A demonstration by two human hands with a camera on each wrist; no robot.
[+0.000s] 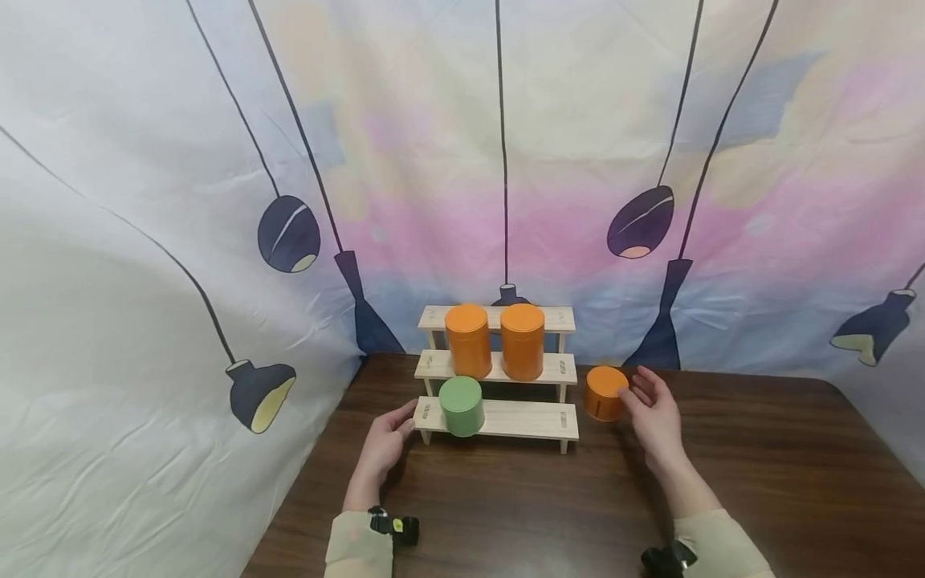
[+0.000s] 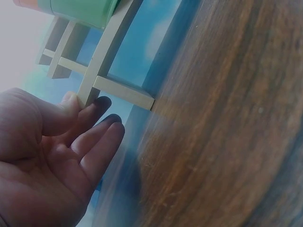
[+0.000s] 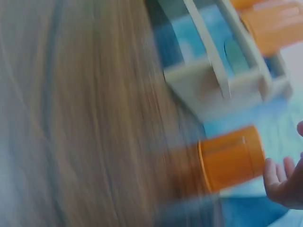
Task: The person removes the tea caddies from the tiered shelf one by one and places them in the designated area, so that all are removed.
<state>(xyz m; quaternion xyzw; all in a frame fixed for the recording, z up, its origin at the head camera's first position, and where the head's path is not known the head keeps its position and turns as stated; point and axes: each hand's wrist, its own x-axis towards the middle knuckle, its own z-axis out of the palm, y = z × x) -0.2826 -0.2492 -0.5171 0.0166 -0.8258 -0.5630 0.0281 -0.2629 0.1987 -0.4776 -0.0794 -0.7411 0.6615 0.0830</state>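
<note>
A three-step wooden display stand (image 1: 531, 419) stands on the table. At the left end of its lowest board, my left hand (image 1: 383, 445) pinches the wood between thumb and index finger, as the left wrist view shows; the other fingers extend below. A short green tin (image 1: 461, 408) sits on that lowest board, toward the left. Two tall orange tins (image 1: 468, 343) stand side by side on the middle board. To the right of the stand, a short orange tin (image 1: 605, 395) is upright on the table. My right hand (image 1: 656, 419) is beside it, fingers loosely bent, fingertips at its upper edge.
The dark wooden table (image 1: 506, 498) reaches to a fabric backdrop (image 1: 448, 201) printed with hanging lamps, behind and at the left. Black wrist cameras (image 1: 396, 526) are strapped over both light sleeves. The top board (image 1: 556, 319) of the stand rises behind the tall tins.
</note>
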